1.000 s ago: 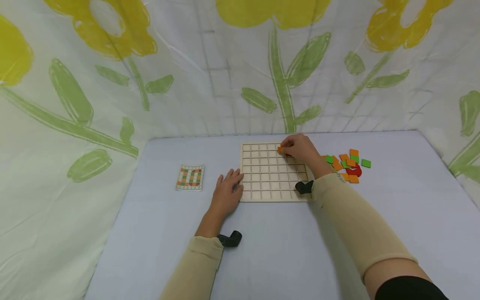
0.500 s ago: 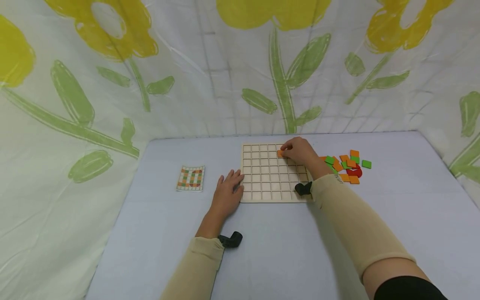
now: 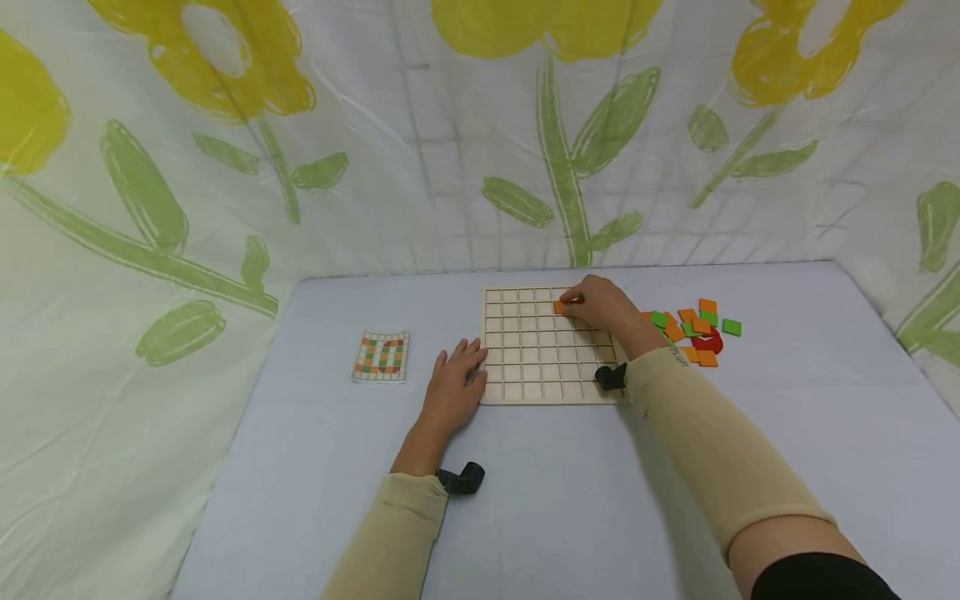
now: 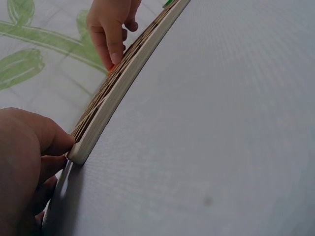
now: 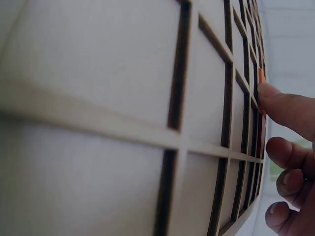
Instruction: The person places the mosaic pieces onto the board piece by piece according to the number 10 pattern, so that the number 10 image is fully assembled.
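Observation:
My right hand (image 3: 600, 302) is over the upper right part of a pale wooden grid board (image 3: 521, 353), pinching a small square orange tile (image 3: 558, 307). That tile lies at a cell in the second row from the back. In the right wrist view the thumb is against the orange tile (image 5: 261, 74), while the other fingers are curled beside the board. My left hand (image 3: 453, 390) rests on the table at the board's left edge, its fingers extended. The left wrist view shows fingertips (image 4: 63, 143) touching the board's corner.
Several loose orange and green tiles (image 3: 732, 327) lie scattered right of the board, with red pieces (image 3: 716, 343) among them. A printed pattern card (image 3: 381, 357) lies to the left. Behind the white table (image 3: 540, 492) hangs a flower-patterned curtain (image 3: 420, 167).
My right hand has moved slightly toward me with the orange tile, from the back row to the second row, and has hardly moved since. My left hand stays put.

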Tool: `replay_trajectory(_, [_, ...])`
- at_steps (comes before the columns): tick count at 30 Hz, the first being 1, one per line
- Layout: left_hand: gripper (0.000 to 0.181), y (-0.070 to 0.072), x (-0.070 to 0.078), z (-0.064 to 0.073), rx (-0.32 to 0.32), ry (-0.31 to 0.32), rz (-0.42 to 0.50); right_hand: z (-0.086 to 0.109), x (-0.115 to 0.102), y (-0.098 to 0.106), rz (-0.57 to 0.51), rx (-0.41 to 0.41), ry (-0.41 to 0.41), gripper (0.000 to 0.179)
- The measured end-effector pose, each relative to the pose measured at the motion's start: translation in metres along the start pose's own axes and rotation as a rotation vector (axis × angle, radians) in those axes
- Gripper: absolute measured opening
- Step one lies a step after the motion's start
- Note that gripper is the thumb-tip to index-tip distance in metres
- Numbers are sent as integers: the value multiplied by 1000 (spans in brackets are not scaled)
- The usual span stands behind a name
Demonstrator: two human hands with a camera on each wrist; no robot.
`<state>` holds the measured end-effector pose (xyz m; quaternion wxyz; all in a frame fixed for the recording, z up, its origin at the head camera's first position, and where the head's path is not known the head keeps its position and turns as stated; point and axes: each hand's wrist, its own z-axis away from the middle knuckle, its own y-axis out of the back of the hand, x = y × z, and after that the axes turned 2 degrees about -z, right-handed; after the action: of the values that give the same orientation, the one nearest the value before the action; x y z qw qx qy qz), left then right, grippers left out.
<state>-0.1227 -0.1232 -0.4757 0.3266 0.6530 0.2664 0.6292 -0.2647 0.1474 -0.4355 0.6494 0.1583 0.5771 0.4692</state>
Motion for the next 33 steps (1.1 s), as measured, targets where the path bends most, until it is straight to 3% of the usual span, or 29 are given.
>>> replay_trajectory(8, [43, 1, 2, 0, 0, -6, -3, 9, -2, 2, 82, 9, 8, 39])
replay_trajectory(14, [43, 1, 0, 0, 10, -13, -9, 12, 4, 7, 67, 33, 35, 44])
replay_trajectory(20, [43, 2, -3, 1, 14, -14, -10, 21, 27, 20, 32, 104, 24, 45])
replay_trajectory(26, [43, 2, -4, 0, 12, -8, 2, 47, 60, 43, -55, 222, -42, 49])
replay_trajectory(30, [43, 2, -3, 0, 6, -17, 5, 66, 75, 54, -71, 234, -102, 48])
replay_trajectory(33, [43, 2, -3, 0, 3, -21, 7, 75, 83, 57, -47, 194, -133, 48])
